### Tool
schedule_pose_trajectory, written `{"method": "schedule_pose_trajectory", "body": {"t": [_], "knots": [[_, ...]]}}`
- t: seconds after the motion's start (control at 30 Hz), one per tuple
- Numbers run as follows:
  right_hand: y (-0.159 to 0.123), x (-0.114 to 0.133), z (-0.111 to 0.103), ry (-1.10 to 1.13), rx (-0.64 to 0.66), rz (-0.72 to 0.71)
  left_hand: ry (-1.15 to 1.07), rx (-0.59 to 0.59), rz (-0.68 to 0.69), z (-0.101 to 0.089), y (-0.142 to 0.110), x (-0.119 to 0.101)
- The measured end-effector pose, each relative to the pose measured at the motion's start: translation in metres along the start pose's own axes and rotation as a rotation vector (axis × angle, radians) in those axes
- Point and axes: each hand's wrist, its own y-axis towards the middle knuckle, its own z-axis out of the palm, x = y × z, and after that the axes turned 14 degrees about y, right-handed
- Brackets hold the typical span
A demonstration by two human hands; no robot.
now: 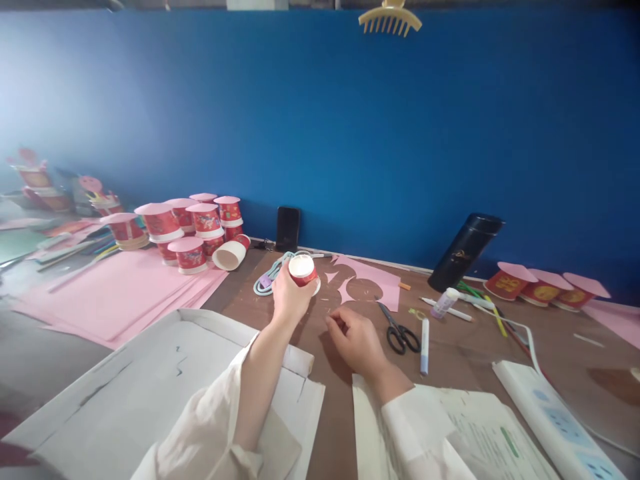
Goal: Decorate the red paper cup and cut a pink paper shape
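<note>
Loose off-white sleeves, bare hands.
At seven o'clock, the left sleeve (200,427) is wide and softly creased, its open edge ending partway along the forearm, with loose fabric hanging below; the left hand (293,297) is bare. At five o'clock, the right sleeve (423,430) is plain, matching off-white and reaches nearer the bare right hand (357,340).

- Yellow claw clip (391,19) — top edge, right of centre
- Blue partition (300,133) — across the upper frame
- Dark phone (288,229), upright, near centre
- Coiled pale-blue cable (261,279), below it
- Black flask (465,253), right
- White power strip (557,423), lower right
</note>
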Motion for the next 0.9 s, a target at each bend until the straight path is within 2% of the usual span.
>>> {"method": "schedule_pose_trajectory", "body": {"t": [0.17,0.23,0.33,0.43,0.63,0.9], "knots": [[-0.003,0.001,0.005,0.003,0.049,-0.006,0.070,-0.079,-0.132,-0.013,0.010,0.001],[-0.003,0.001,0.004,0.006,0.056,-0.009,0.111,-0.034,-0.121,-0.012,0.006,-0.001],[-0.003,0.000,-0.002,0.025,0.042,-0.008,0.223,0.167,-0.050,-0.005,-0.007,-0.006],[0.000,-0.002,-0.011,0.066,-0.038,0.011,0.293,0.326,0.020,0.003,-0.021,-0.012],[0.006,-0.009,-0.025,0.033,-0.273,0.053,0.278,0.384,0.071,0.002,-0.029,-0.018],[0.006,-0.012,-0.021,-0.018,-0.262,0.044,0.275,0.425,0.129,0.003,-0.034,-0.018]]}}
